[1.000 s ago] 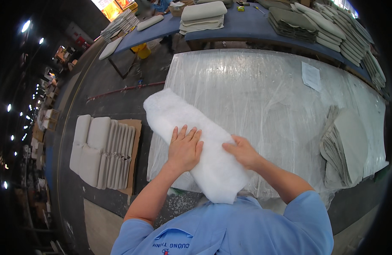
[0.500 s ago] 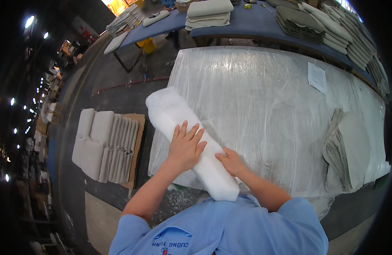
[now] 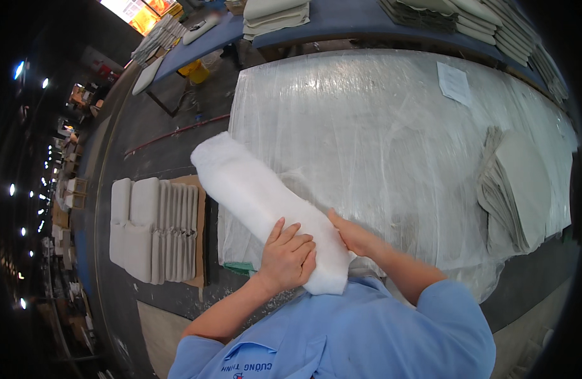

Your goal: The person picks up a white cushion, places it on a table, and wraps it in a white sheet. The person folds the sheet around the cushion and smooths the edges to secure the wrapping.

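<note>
A long roll of white fluffy padding (image 3: 253, 196) lies slanted over the left front edge of a table covered in clear plastic sheet (image 3: 379, 126). My left hand (image 3: 289, 256) presses flat on the near end of the roll, fingers spread. My right hand (image 3: 353, 235) grips the same end from the right side, thumb on the padding. The near end sits against my blue shirt.
A stack of grey fabric covers (image 3: 515, 189) lies on the table's right side, a white paper sheet (image 3: 454, 82) at the back. On the floor to the left stand rows of white cushions (image 3: 153, 228) on cardboard. A blue table (image 3: 341, 19) behind holds more folded stacks.
The padding roll has been drawn toward my body, and both hands have slid down to its near end. My right hand moved from on top to the roll's right side.
</note>
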A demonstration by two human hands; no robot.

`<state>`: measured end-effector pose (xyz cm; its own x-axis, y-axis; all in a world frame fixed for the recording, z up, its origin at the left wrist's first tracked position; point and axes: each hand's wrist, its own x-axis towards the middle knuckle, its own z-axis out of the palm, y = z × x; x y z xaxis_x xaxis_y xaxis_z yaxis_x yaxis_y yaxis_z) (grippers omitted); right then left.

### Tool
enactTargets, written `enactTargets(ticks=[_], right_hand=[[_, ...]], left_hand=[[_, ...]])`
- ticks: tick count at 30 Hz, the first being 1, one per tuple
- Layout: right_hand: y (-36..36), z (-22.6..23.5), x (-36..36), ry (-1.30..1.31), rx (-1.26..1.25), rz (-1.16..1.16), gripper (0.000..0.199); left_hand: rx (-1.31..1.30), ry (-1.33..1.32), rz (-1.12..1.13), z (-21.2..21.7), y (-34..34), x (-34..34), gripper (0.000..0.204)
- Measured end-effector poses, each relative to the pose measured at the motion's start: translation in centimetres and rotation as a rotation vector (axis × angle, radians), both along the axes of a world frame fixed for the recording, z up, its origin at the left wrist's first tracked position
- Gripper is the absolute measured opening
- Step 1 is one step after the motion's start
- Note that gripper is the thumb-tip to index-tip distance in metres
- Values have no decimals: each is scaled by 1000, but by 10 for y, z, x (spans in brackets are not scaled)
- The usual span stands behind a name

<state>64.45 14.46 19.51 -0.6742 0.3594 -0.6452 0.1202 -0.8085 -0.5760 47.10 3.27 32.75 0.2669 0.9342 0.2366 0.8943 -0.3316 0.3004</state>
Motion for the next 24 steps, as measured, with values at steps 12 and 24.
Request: enactTargets(ticks=[12,24], right_hand=[[-30,11,19,-50,577,-135,27],[-8,-11,49,-84,-184,81,74]], left_hand=[[-78,75,-8,8,0,4,36],[-187,131,71,19,-16,13,58]])
